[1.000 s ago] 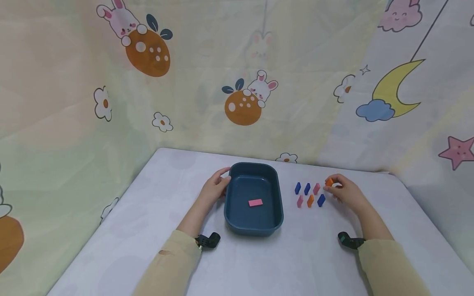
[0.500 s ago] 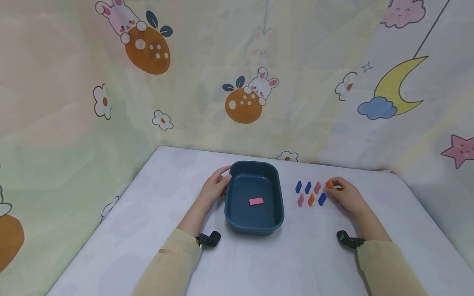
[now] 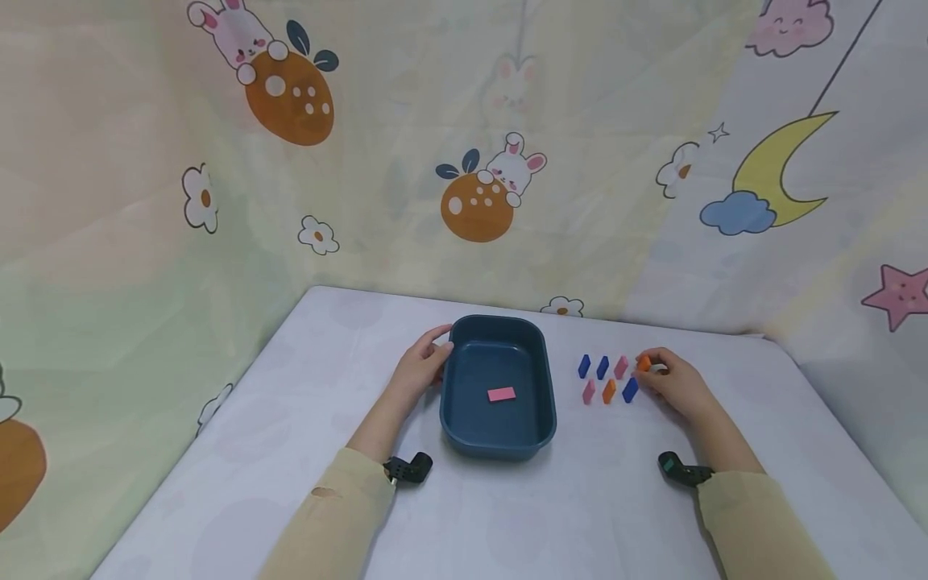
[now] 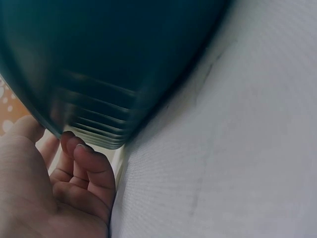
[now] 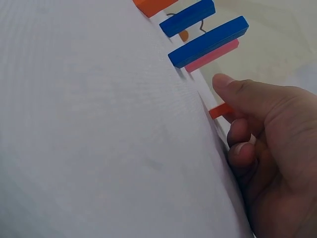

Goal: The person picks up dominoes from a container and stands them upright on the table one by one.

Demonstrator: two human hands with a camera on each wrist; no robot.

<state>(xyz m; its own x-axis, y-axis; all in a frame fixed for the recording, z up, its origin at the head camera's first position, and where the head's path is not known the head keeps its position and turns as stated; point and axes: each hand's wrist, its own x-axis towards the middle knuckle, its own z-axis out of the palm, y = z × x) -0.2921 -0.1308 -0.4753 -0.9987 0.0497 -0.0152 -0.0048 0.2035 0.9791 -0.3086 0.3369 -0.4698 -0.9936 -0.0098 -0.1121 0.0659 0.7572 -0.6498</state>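
A dark teal plastic tub stands on the table, a pink domino block lying flat inside. At the tub's left side, my left hand holds the rim; in the left wrist view its other fingers curl against the outer wall. My right hand pinches an orange domino block between thumb and fingers, low at the table. Most of that block is hidden by the thumb in the right wrist view. Left of it stand upright blocks: blue, orange and pink.
Also upright in the two short rows are a second pink block and two more blue blocks, one the far left blue block. A white cloth covers the table. A patterned curtain hangs behind its back edge.
My right hand has lowered slightly with the orange domino block to the end of the back row. The left hand stays at the tub, and the other blocks have not moved.
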